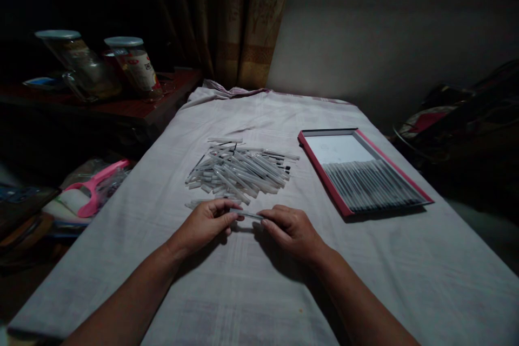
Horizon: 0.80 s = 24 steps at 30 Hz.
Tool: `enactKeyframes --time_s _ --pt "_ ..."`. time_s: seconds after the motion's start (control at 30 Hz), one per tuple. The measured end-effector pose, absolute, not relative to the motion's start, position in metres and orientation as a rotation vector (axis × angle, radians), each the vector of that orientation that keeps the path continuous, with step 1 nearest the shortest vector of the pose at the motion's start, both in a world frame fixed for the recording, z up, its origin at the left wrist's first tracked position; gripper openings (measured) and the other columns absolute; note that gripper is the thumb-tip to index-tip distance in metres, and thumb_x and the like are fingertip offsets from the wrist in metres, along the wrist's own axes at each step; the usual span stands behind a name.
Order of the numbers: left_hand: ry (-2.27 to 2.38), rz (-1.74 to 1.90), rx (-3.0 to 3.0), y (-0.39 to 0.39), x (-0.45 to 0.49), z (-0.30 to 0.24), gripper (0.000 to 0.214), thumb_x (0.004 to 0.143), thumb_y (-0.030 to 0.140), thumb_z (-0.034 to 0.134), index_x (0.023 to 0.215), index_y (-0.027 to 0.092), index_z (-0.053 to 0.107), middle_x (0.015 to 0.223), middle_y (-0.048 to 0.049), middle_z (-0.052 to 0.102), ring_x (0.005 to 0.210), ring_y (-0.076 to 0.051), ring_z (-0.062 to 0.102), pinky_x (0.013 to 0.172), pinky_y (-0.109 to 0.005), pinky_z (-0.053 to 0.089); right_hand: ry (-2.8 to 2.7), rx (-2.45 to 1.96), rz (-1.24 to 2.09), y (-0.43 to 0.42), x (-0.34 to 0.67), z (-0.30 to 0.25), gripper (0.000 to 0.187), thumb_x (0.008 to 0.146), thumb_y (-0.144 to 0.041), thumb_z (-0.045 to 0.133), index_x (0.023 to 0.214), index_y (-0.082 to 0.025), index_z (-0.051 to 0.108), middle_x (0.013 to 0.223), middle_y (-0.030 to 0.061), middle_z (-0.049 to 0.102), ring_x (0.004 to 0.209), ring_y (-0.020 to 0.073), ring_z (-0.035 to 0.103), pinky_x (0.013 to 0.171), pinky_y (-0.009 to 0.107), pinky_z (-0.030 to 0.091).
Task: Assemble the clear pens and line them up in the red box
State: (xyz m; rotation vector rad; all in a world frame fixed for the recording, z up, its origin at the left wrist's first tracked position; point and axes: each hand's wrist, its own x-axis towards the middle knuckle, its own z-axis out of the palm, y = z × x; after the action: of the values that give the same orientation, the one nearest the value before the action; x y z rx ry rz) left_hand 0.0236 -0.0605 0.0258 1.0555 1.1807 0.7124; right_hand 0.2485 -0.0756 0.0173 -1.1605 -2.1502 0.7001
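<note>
A slim, clear pen-like stick is held level between my two hands, just above the cloth. My left hand pinches its left end between thumb and fingers. The right end is in the closed fingers of my right hand. Right behind my hands lies a loose pile of translucent pen-like tubes, a few dark thin pieces mixed in. To the right, a shallow box with a red rim holds a neat row of similar sticks with dark lower ends; its white bottom shows at the back.
A pale checked cloth covers the table. On a dark wooden surface at the left stand lidded plastic jars and a glass jug. A pink-handled object lies below the left edge. Behind hangs a curtain.
</note>
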Motion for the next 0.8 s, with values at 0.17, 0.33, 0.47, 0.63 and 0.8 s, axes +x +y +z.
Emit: enactKeyframes --time_s 0.17,0.33,0.47,0.63,0.8 --pt "1.216 0.718 1.116 -0.062 0.027 0.023 0.035 0.066 0.039 0.077 0.089 0.015 0.069 0.064 0.0002 0.065 0.049 -0.011 0.057 0.047 -0.022 0.045 -2.176 -1.148 0.742 -0.076 0.251 0.012 0.029 0.097 -0.03 0.049 0.099 -0.019 0.076 0.07 0.0041 0.066 0.063 0.014 0.061 0.06 0.023 0.043" --pt "1.2 0.691 1.158 -0.062 0.028 0.022 0.027 0.069 0.037 0.073 0.085 0.016 0.068 0.064 -0.0006 0.067 0.052 -0.013 0.06 0.053 -0.025 0.047 -2.211 -1.152 0.706 -0.076 0.249 0.008 0.03 0.098 -0.031 0.048 0.092 -0.02 0.074 0.067 0.0033 0.064 0.06 0.0132 0.058 0.059 0.023 0.041" --pt "1.221 0.71 1.149 -0.062 0.029 0.018 0.033 0.07 0.042 0.073 0.089 0.016 0.067 0.067 -0.0021 0.068 0.054 -0.014 0.061 0.052 -0.026 0.046 -2.191 -1.176 0.668 -0.077 0.245 0.009 0.028 0.097 -0.03 0.048 0.09 -0.02 0.073 0.069 0.0043 0.067 0.063 0.0145 0.06 0.061 0.024 0.042" --pt "1.181 0.724 1.063 -0.058 0.031 0.022 0.055 0.065 0.047 0.078 0.108 0.017 0.061 0.074 -0.002 0.069 0.055 -0.013 0.061 0.05 -0.023 0.046 -2.149 -1.228 0.649 -0.075 0.247 0.018 0.023 0.094 -0.025 0.05 0.094 -0.02 0.072 0.081 0.0056 0.073 0.071 0.0164 0.065 0.065 0.026 0.046" --pt "1.247 0.753 1.002 -0.055 0.024 0.032 0.072 0.066 0.054 0.076 0.125 0.02 0.052 0.084 -0.0031 0.068 0.057 -0.014 0.063 0.035 -0.017 0.032 -1.695 -1.415 0.277 -0.054 0.321 0.033 0.024 0.089 -0.032 0.053 0.095 -0.02 0.073 0.09 0.0085 0.073 0.084 0.0214 0.067 0.077 0.031 0.051"
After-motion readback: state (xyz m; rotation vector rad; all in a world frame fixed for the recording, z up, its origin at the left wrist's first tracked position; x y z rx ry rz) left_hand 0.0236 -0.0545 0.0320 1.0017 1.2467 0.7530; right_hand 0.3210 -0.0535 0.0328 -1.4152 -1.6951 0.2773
